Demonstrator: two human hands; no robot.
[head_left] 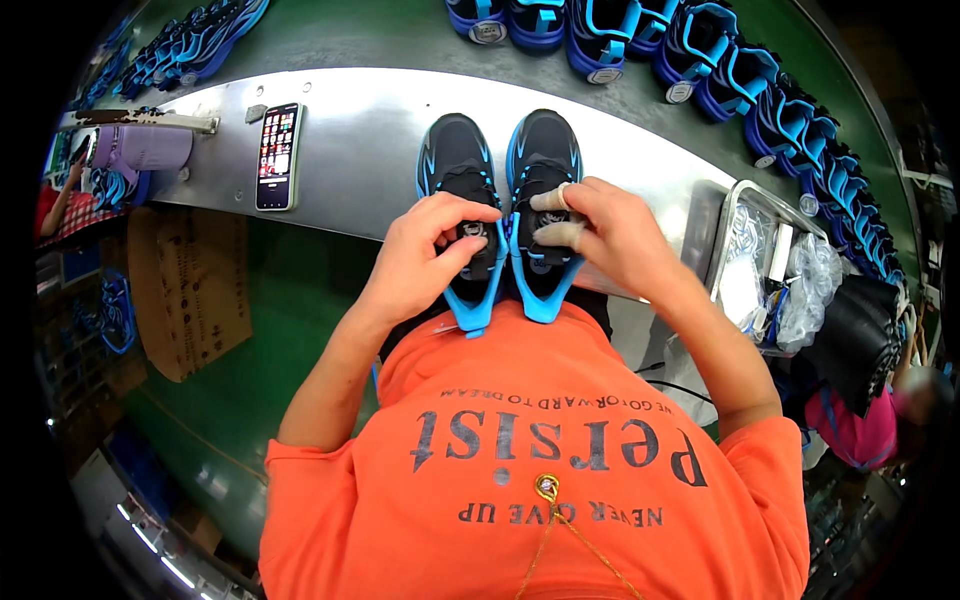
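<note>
Side by side on the metal bench edge are two black-and-blue sneakers, toes pointing away from me. My left hand [425, 250] is at the left sneaker [455, 150], thumb and index finger curled around its tongue below the laces. On the right sneaker [545, 145], my right hand [605, 230] has its thumb and index finger on either side of the tongue. Pale finger covers are on those two fingertips. Both bright blue heels point toward my orange shirt. My fingers hide part of the collars and the lower laces.
A phone [279, 157] with a lit screen lies on the bench [345, 130] at left, near a purple container [150, 147]. A metal tray [722, 235] of clear plastic bags stands at right. Rows of similar sneakers [700, 45] line the green surface beyond. A cardboard box [185, 290] is lower left.
</note>
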